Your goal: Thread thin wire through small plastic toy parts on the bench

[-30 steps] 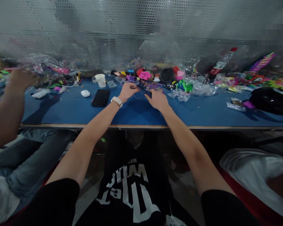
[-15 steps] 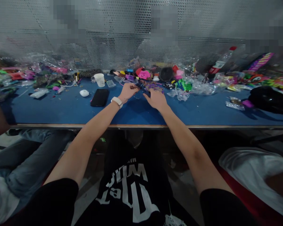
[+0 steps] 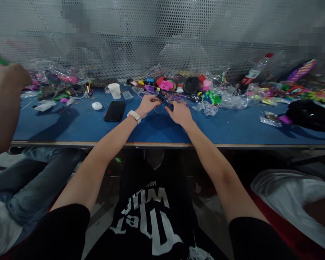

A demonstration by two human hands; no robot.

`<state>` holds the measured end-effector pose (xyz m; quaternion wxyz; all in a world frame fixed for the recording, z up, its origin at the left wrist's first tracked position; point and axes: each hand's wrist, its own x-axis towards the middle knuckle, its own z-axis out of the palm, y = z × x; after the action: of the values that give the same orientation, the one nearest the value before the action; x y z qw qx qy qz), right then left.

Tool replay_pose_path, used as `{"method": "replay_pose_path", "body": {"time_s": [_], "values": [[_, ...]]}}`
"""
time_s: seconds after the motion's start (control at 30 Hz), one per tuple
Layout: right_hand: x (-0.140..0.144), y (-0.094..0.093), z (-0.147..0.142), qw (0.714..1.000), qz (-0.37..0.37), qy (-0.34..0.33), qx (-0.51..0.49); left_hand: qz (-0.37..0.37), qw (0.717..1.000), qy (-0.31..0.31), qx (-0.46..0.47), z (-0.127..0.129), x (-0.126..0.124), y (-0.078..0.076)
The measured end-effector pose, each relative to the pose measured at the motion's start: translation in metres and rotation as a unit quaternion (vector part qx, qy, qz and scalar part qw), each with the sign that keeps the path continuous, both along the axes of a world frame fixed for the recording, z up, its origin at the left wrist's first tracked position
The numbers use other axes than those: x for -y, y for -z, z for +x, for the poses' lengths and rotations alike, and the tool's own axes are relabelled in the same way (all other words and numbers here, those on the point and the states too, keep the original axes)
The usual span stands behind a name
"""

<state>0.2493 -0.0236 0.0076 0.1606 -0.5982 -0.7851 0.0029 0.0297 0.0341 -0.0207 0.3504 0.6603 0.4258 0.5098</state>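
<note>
My left hand [image 3: 147, 104], with a white wristband, pinches a thin thread or wire [image 3: 158, 109] that loops down to the blue table [image 3: 78, 126]. My right hand [image 3: 180, 113] lies fingers-down beside it, pressing on a small dark blue and purple item [image 3: 168, 102]. The two hands almost touch at their fingertips. What exactly the item is, I cannot make out.
A black phone [image 3: 115, 111], a white earbud case [image 3: 96, 106] and a white cup [image 3: 115, 91] lie left of my hands. Colourful trinkets and clear bags [image 3: 211, 97] crowd the back edge below a perforated screen. A co-worker's arm [image 3: 4, 97] reaches in at left; a black bag [image 3: 310, 115] sits right.
My hands stay almost still on the small item. The co-worker's arm at left drew back out of view, then returned raised over the table's left end.
</note>
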Motion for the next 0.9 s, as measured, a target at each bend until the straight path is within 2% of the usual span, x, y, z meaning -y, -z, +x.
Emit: {"method": "replay_pose_path", "body": {"time_s": [0.17,0.37,0.63,0.9], "values": [[0.000,0.000,0.000,1.000,-0.007,-0.001,-0.008,-0.004,1.000,0.002,-0.004,0.000,-0.002,0.001],[0.001,0.000,-0.001,1.000,0.004,-0.003,-0.010,-0.021,0.999,0.010,0.033,0.004,0.004,-0.003],[0.001,-0.001,-0.001,1.000,-0.010,0.009,0.004,-0.070,0.996,0.021,0.047,0.005,0.015,-0.015],[-0.002,0.002,0.000,1.000,0.007,0.010,0.014,-0.106,0.992,0.019,0.065,0.004,0.022,-0.022]]}}
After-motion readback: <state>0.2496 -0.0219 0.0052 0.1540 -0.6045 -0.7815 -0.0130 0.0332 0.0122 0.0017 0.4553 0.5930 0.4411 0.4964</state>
